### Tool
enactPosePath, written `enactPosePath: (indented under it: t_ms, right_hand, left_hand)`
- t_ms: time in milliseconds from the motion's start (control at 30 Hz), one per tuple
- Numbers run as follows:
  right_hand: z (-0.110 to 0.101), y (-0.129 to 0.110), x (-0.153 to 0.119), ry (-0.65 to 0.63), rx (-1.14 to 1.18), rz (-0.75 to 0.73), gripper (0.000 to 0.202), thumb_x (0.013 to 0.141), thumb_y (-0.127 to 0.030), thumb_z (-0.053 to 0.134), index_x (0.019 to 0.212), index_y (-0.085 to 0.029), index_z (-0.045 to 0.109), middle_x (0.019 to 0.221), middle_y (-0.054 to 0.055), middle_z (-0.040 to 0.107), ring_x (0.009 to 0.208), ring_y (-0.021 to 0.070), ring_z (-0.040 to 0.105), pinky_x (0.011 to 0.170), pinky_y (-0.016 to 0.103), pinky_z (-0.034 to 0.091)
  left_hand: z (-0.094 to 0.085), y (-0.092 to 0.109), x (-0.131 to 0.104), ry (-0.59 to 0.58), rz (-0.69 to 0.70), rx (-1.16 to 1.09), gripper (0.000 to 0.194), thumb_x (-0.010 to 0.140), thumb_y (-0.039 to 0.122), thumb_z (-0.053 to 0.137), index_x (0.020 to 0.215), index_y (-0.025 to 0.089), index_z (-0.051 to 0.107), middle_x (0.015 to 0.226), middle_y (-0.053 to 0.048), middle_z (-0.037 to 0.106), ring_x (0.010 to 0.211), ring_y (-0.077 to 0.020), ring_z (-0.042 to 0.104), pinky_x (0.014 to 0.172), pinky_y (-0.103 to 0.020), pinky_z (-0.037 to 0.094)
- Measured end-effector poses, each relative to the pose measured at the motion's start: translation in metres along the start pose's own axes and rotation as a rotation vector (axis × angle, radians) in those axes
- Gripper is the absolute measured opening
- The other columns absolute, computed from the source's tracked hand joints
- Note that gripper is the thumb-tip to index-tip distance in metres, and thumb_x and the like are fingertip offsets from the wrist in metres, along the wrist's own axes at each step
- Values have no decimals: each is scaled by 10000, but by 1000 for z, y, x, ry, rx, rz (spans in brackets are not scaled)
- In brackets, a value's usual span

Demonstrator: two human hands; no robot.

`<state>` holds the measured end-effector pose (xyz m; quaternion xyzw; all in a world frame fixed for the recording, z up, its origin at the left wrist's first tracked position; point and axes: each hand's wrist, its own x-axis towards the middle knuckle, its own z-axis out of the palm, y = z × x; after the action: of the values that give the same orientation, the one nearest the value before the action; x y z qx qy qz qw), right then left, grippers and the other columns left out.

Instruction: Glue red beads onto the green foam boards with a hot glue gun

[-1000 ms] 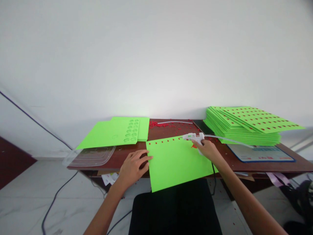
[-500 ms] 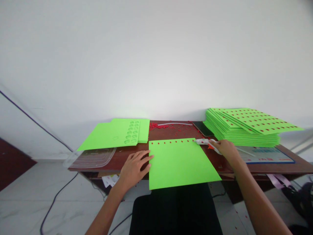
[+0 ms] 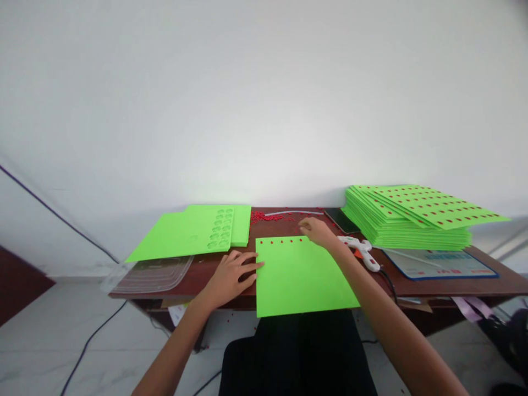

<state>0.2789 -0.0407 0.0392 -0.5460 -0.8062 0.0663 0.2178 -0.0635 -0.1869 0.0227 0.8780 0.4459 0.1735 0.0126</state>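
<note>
Left hand (image 3: pixel 231 276), fingers spread open, sits on the left edge of the green sheet (image 3: pixel 303 286) w/ red dots on top, sheet b/w both hands, & right hand (image 3: pixel 317 231), fingers curled in, can't tell if holding anything, is just left of the white glue gun (image 3: pixel 362 248).

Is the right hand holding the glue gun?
No, the glue gun lies on the table, and the right hand is at the far edge of the green sheet.

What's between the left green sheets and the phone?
In the head view: red bits, heaped by the green sheets and scattered toward the phone, plus a thin white stick; right hand at the near side.
</note>
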Motion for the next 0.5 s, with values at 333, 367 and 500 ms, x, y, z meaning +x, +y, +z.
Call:
enactPosePath:
  t_ms: [333,367,500]
  right_hand:
    - [66,-50,99,-31,84,-252,326,918,-271,704,1237,-205,717,1153,110,760,1097,257,668,1027,379,466]
    - [70,-51,102,-33,89,-262,310,915,-263,706,1221,-218,729,1144,101,765,1099,255,668,1034,379,463]
    - [78,-47,108,-50,91,-254,239,908,-130,649,1077,-223,790,1086,77,786,1058,231,686,1009,337,478]
  left_hand:
    - [2,0,-2,41,-34,-46,336,984,352,567,1299,391,676,1410,-15,590,1157,-257,506,1009,-466,421]
    - [1,0,-2,37,-37,-48,332,984,352,568,1294,392,678,1411,-12,590,1159,-256,506,1012,-466,421]
    - [0,2,-1,22,-52,-48,324,985,360,567,1287,401,678,1412,4,588,1165,-251,507,1015,-463,420]
